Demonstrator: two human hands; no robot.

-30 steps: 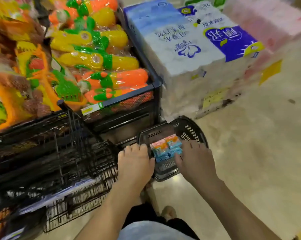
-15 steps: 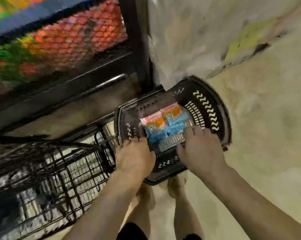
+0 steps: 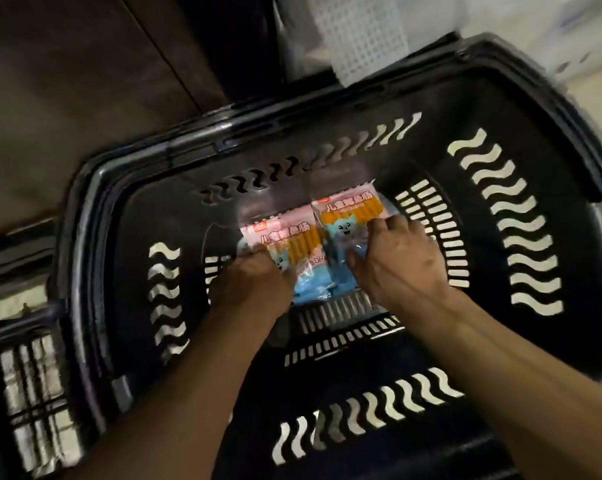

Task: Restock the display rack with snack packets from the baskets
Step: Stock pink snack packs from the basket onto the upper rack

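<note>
- Both snack packets lie side by side, edges touching, on the floor of the black basket (image 3: 535, 98), not yet on the rack.
- Our left hand (image 3: 254, 285) curls its grip over the lower end of the left packet (image 3: 285, 233). Our right hand (image 3: 400, 261) clamps the right packet (image 3: 344, 209) between thumb and fingers.
- The film looks slick, so we judge that a shallow pinch at one end could let a packet slide out on the lift.
- Blue wrapping shows under our hands, and a loose layer could drag along.
- Each pink top carries Chinese characters, seemingly 儿童鳕鱼肠, above a blue cartoon animal. "DH" shows on the left packet, and the small corner logo is unreadable.
</note>
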